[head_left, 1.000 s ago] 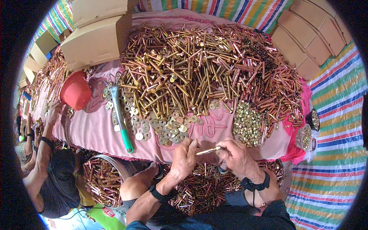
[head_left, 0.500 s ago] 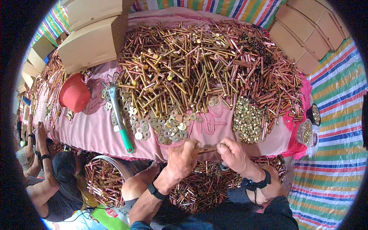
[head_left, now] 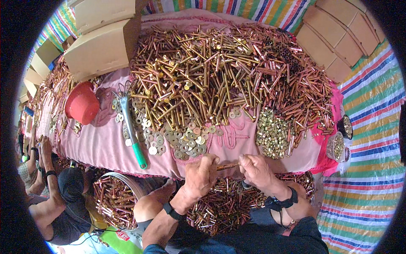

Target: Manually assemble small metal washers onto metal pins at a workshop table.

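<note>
Above my lap, by the table's near edge, both hands grip one slim copper-and-brass coloured anchor bolt, lying nearly level between them. My left hand is closed round its left end, and my right hand pinches the right end; the fingers hide both ends. Just beyond are flat round washers. A heap of small nuts lies past my right hand. Behind the washers rises a big pile of long headed bolts, with thin metal sleeves piled on its right.
Left of the washers lies a hand rake with a green handle. A red bowl and cardboard boxes stand farther left. Below my hands, finished-looking bolts fill the space. Clear tubs sit at right. A co-worker is at left.
My hands stay on the bolt with only a slight shift of the fingers and wrists. The piles on the table look unchanged.
</note>
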Demonstrator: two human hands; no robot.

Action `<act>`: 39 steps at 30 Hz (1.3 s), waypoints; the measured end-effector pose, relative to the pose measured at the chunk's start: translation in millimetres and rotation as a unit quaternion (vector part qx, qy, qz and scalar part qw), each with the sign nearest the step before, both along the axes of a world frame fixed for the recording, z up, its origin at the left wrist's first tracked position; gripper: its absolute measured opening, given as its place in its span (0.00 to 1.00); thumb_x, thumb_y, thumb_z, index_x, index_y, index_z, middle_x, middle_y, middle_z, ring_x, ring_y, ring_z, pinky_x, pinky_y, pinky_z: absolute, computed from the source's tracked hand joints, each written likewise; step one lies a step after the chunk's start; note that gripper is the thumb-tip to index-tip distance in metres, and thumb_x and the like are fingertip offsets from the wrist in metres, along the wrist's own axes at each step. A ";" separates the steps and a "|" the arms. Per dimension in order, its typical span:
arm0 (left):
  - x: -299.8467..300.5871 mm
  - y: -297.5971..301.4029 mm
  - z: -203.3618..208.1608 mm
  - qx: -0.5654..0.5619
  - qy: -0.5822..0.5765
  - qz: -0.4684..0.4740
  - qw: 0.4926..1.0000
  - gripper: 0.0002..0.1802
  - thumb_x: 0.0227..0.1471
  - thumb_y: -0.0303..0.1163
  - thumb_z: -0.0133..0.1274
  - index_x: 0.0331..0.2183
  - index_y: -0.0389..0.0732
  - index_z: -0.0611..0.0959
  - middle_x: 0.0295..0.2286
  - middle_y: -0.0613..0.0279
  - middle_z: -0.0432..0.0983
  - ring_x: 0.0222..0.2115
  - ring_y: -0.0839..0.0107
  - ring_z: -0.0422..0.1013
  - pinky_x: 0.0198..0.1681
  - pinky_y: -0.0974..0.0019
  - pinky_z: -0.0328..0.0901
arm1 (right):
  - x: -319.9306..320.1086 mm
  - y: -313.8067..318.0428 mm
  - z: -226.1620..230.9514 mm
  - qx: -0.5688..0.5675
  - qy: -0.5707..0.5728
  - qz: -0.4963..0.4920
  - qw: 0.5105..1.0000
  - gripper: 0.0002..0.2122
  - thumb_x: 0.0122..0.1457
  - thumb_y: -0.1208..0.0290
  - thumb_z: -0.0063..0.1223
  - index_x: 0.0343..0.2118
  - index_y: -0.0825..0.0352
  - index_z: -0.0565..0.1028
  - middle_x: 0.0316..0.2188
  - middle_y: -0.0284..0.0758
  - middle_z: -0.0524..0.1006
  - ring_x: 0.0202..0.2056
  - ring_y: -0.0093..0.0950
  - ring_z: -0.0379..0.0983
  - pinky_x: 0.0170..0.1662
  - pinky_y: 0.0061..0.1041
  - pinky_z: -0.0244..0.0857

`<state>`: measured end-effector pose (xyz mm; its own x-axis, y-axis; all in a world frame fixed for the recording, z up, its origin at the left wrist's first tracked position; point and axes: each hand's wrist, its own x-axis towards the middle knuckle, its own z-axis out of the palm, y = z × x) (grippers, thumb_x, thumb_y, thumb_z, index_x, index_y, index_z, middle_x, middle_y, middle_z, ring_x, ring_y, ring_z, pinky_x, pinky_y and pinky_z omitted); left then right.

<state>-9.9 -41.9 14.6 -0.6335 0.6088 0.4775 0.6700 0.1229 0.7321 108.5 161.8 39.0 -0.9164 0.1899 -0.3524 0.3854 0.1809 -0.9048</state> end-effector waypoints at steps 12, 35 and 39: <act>8.3 12.2 6.5 -0.017 -0.175 0.069 0.982 0.08 0.65 0.31 0.50 0.38 0.35 0.76 0.16 0.53 0.70 0.16 0.63 0.72 0.20 0.63 0.64 | -10.7 -4.9 29.8 0.300 0.227 0.083 0.923 0.08 0.67 0.68 0.51 0.36 0.69 0.72 0.24 0.44 0.74 0.28 0.46 0.75 0.34 0.39 0.69; 5.1 11.9 3.5 -0.035 -0.326 0.047 0.944 0.18 0.68 0.39 0.46 0.33 0.33 0.78 0.18 0.62 0.69 0.21 0.75 0.66 0.24 0.65 0.62 | -11.6 -4.5 23.6 0.249 0.233 0.037 0.939 0.10 0.56 0.77 0.62 0.39 0.68 0.75 0.30 0.38 0.75 0.31 0.35 0.75 0.35 0.33 0.69; -0.6 10.4 -1.2 -0.038 -0.383 0.016 0.923 0.20 0.69 0.40 0.46 0.33 0.33 0.78 0.19 0.67 0.68 0.22 0.78 0.63 0.24 0.68 0.60 | -13.2 -5.6 31.1 0.219 0.246 0.044 0.943 0.10 0.56 0.77 0.62 0.40 0.69 0.75 0.29 0.40 0.74 0.31 0.38 0.75 0.34 0.34 0.69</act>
<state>-10.5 -31.5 13.4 -0.7855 0.5977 -0.1605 -0.0449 0.2036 0.9780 95.4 156.2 70.1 -0.9677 0.1339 0.2135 -0.0950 0.5912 -0.8009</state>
